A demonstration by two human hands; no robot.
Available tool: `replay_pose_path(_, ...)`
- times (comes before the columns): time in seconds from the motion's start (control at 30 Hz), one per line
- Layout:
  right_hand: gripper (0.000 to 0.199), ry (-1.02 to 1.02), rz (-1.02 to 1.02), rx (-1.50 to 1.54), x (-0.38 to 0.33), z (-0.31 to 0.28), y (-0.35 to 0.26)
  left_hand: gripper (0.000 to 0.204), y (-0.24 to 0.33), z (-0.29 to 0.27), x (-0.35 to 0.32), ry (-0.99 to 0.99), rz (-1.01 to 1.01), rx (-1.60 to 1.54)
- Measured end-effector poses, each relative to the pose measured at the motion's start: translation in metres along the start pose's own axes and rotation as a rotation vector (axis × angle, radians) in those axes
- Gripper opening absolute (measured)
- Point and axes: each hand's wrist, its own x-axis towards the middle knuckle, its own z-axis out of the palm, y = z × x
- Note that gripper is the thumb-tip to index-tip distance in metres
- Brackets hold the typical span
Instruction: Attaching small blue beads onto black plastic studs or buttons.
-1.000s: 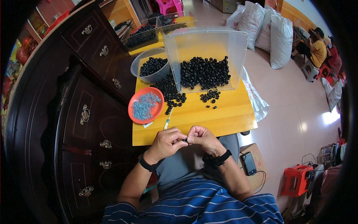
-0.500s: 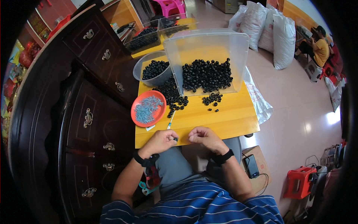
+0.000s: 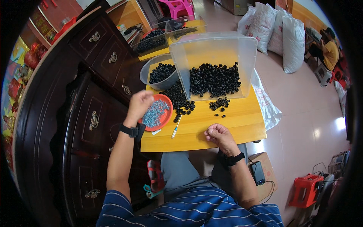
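Observation:
My left hand (image 3: 140, 104) is raised over the left rim of an orange-red plate (image 3: 169, 117) of small silvery screw-like pieces (image 3: 154, 114). Motion smears its fingers, and whether anything is in them does not show. Above the table's near edge, my right hand (image 3: 221, 137) has thumb and fingers pressed together; what they hold, if anything, is hidden. Between the hands lies a thin screwdriver (image 3: 176, 128). Black bead-like parts (image 3: 174, 92) spread beside the plate, and a smaller cluster of black parts (image 3: 219, 103) is at the mouth of a clear plastic bin (image 3: 245, 68).
Black parts fill a round translucent tub (image 3: 145, 73) and clear boxes (image 3: 151, 49) further back on the yellow table (image 3: 200, 132). A dark wooden cabinet (image 3: 81, 100) stands close on the left. White sacks (image 3: 294, 43) and a seated person (image 3: 329, 53) are at the far right.
My left hand has swung left and away from me, from the table's near edge to the plate; a small black part showed at its fingers before. My right hand has shifted slightly right.

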Motion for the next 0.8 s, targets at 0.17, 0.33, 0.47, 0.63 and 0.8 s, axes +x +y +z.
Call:
replay_pose_path(0.17,0.006,-0.032,0.001,0.017,0.002,-0.004,0.0,0.016,-0.027,0.031,-0.033,-0.003,0.09,0.505)
replay_pose_path(0.33,0.006,-0.033,-0.01,-0.002,0.002,-0.002,0.0,0.015,-0.031,0.047,-0.033,-0.046,0.254,0.663)
replay_pose_path(0.47,0.006,-0.035,-0.025,-0.019,0.002,-0.004,0.003,0.016,-0.033,0.051,-0.032,-0.074,0.213,0.73)
replay_pose_path(0.63,0.006,-0.008,-0.01,-0.023,0.0,0.0,0.001,0.016,-0.04,0.047,-0.034,-0.163,0.199,0.703)
replay_pose_path(0.8,0.006,-0.013,-0.019,-0.033,0.001,-0.002,0.003,0.015,-0.045,0.051,-0.039,-0.167,0.25,0.71)
